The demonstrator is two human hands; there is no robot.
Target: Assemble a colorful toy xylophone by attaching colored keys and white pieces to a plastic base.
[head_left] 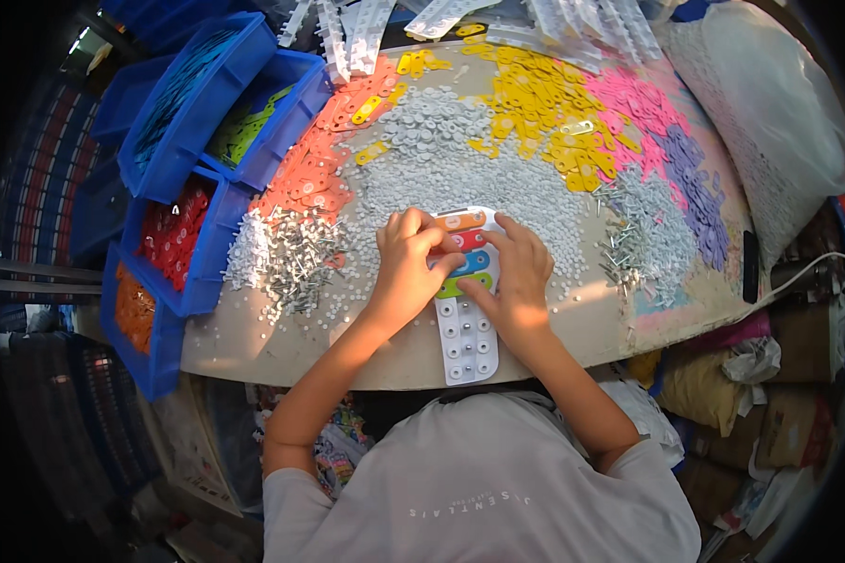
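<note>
A long white plastic board (469, 347) with rounded corners lies at the table's near edge, its lower part showing rows of round studs. Across its upper part sit an orange tab (462, 221), a red tab (469, 239), a blue tab (476, 261) and a green tab (480, 281). My left hand (411, 258) is closed in a pinch over the left ends of the red and blue tabs; whatever lies between its fingertips is hidden. My right hand (518, 272) grips the board's right side, thumb over the green tab and index finger near the top corner.
Small grey-white plastic caps (441, 178) cover the middle of the table. Metal pins (300, 249) lie left, and yellow tabs (535, 94), pink tabs (634, 108) and purple tabs (695, 183) right. Blue bins (211, 253) stand left; a large sack (770, 122) leans right.
</note>
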